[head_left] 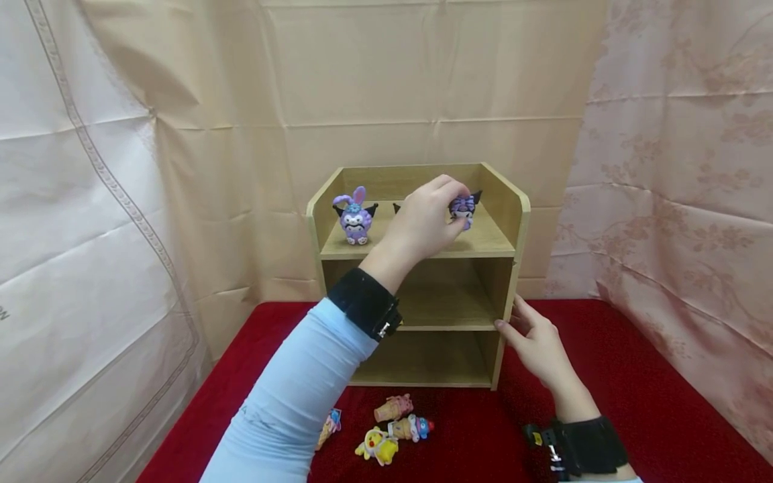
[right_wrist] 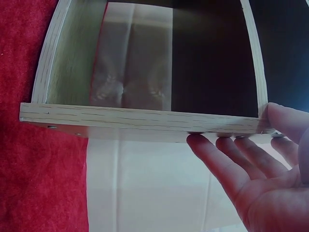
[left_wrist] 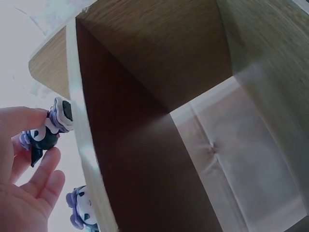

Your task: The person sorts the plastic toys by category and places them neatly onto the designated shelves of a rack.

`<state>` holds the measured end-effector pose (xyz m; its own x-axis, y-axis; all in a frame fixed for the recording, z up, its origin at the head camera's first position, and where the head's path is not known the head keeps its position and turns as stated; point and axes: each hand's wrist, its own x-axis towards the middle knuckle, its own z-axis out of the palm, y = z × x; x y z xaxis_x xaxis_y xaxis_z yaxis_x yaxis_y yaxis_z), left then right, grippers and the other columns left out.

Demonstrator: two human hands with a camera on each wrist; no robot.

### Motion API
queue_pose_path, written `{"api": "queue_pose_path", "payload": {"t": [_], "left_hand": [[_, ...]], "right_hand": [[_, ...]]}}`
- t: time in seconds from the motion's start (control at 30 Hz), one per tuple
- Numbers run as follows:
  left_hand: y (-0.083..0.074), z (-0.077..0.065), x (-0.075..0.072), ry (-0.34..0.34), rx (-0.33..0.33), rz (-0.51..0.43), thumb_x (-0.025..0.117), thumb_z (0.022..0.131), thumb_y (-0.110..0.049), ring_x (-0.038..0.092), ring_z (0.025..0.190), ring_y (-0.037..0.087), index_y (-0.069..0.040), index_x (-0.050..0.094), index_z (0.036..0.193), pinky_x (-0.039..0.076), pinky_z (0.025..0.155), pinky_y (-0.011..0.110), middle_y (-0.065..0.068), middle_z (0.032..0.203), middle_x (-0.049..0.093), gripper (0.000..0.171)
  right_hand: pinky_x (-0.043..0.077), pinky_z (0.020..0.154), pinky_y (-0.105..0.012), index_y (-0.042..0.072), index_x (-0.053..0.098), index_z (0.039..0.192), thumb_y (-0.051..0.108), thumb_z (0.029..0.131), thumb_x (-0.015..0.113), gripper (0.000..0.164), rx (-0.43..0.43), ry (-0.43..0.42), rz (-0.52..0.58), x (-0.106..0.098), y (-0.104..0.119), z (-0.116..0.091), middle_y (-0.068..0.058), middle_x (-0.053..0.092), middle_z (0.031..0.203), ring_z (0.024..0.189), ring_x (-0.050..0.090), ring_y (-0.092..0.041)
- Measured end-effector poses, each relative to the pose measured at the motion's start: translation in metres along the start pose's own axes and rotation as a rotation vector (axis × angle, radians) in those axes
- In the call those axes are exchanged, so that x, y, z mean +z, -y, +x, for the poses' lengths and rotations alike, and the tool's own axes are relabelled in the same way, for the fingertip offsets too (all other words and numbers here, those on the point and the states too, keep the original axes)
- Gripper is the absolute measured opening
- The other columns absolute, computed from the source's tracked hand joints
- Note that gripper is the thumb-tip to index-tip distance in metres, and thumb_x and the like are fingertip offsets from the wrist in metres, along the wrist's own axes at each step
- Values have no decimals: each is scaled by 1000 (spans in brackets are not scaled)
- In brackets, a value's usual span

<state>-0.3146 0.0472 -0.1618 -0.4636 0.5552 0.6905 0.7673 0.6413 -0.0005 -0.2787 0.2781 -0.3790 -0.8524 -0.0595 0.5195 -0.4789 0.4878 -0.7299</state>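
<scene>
My left hand (head_left: 427, 218) reaches over the top board of a small wooden shelf (head_left: 417, 254) and pinches a purple-and-black figurine (head_left: 463, 208) near the board's right side. In the left wrist view, thumb and fingers hold that figurine beside the board's edge. A purple figurine with rabbit ears (head_left: 355, 218) stands upright at the left of the top board. Between them another figurine (left_wrist: 83, 208) is mostly hidden behind my hand in the head view. My right hand (head_left: 536, 342) grips the shelf's right side panel, thumb at the front edge and fingers along the outer face.
On the red cloth (head_left: 471, 436) before the shelf lie a yellow figurine (head_left: 378, 446), a pink-topped cone figurine (head_left: 394, 407), a blue-and-red-topped one (head_left: 410, 428) and another cone figurine (head_left: 329, 427), partly behind my left sleeve. Curtains (head_left: 435, 80) hang behind and at both sides.
</scene>
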Motion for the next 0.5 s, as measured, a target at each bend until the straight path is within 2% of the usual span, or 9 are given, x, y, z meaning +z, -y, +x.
{"api": "queue_pose_path", "payload": {"t": [0.3,0.5], "left_hand": [[-4,4,7,81,-76,104,68,86,-28,55,94,11,-16,60,117,47,85,27,-5,115,56,34],[-7,5,11,108,-117,122,66,86,-25,55,91,11,-15,60,116,48,83,27,-4,114,55,32]], "right_hand": [[54,73,-47,25,28,150,20,94,64,67,10,8,16,1,1,0,-20,45,139,115,51,-33],[54,74,-46,25,29,150,21,94,63,66,22,8,15,0,1,0,-19,45,139,115,51,-32]]}}
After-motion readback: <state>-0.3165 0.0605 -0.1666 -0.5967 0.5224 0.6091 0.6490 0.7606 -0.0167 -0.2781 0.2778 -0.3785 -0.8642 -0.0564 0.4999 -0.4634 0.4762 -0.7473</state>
